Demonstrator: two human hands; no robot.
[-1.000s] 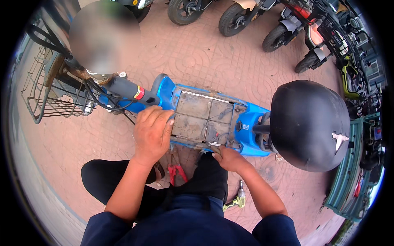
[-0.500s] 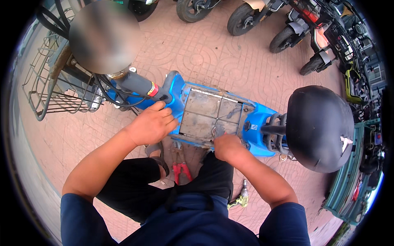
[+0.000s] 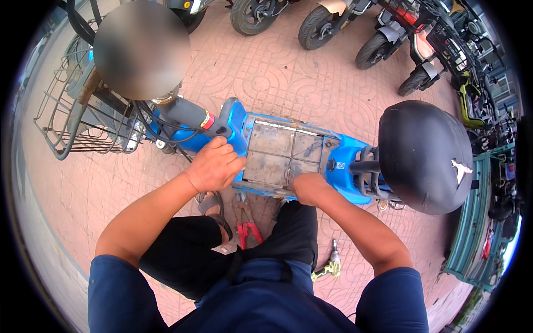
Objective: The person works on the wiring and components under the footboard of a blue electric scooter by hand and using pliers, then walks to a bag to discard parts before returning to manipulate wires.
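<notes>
A small blue electric scooter (image 3: 347, 176) stands across in front of me. In its open floorboard lies a dusty grey, flat-topped block (image 3: 270, 145), crossed by thin dark bands. My left hand (image 3: 217, 164) is closed, its curled fingers against the blue body at the block's left end, below the grey steering column (image 3: 191, 115). At the near edge of the block, toward its right end, my right hand (image 3: 311, 188) is closed too. Its fingertips point down and are hidden, so what they grip does not show.
Red-handled bolt cutters (image 3: 248, 230) lie on the paving between my legs. A yellow-green power tool (image 3: 331, 265) lies to the right. The black seat (image 3: 427, 158) rises at right, a wire basket (image 3: 72, 119) at left. Parked scooters (image 3: 377, 47) line the far side.
The whole view has shifted slightly. My right hand has turned a little at the block's near edge. The left hand keeps its place by the blue body.
</notes>
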